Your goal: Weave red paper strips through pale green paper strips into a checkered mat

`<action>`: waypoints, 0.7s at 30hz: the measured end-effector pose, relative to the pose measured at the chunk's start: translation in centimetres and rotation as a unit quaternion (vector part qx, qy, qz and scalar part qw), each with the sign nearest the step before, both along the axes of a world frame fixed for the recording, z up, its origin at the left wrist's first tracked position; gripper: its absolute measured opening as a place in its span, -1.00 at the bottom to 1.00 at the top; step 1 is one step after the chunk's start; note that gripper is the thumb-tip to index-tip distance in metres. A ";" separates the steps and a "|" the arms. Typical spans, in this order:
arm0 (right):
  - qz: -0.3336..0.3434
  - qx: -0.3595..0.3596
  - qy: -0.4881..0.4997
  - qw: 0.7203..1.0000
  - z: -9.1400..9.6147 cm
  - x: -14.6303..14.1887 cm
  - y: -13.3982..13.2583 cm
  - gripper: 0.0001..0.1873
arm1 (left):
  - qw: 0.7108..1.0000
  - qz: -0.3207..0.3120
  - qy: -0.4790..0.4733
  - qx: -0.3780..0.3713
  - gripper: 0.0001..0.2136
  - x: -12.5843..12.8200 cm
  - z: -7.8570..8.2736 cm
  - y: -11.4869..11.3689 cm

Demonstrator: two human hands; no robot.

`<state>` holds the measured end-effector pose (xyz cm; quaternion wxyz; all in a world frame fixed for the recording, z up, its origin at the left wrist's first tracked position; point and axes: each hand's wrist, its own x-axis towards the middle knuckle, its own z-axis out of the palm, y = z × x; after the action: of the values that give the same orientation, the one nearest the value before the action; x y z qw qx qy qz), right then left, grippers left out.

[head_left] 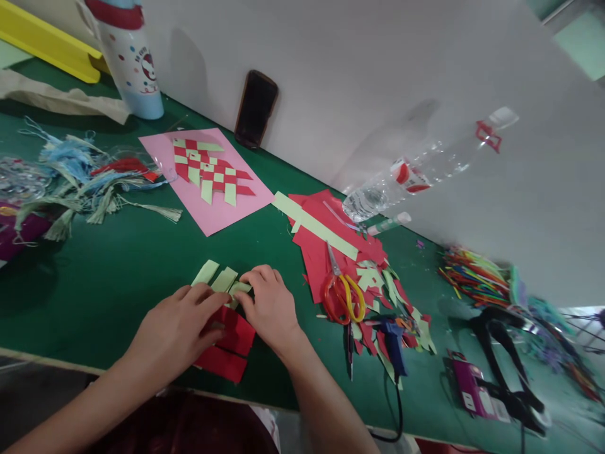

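Note:
Near the front edge of the table, a slit red paper [234,331] lies with several pale green paper strips [207,272] sticking out beyond its far end. My left hand [165,328] rests over the left side of this piece, fingers stretched across it and thumb apart from them. At the upper right corner, my right hand [271,309] pinches the end of one green paper strip [240,287] between thumb and fingers. My fingers hide where the strips meet the red paper. Farther back, a woven red and green paper fish [212,167] lies on a pink sheet [208,217].
Right of my hands are red paper sheets [307,252], scissors [344,293], paper scraps [373,277] and a blue glue gun [393,347] with a cord. A plastic bottle [425,173], phone [256,108] and flask [127,60] stand by the wall. Tassels [75,176] lie left.

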<state>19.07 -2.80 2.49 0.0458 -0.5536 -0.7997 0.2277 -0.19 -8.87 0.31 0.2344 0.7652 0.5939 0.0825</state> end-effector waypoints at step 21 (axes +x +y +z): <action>0.004 0.010 0.021 1.000 -0.6 0.1 -0.2 -0.94 | 0.987 0.085 -0.117 -0.063 -0.59 -1.9 -1.0 -0.3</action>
<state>19.20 -2.97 1.90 0.0673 -0.5449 -0.8032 0.2310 -2.07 -9.12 -0.64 0.3423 0.6804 0.6296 0.1534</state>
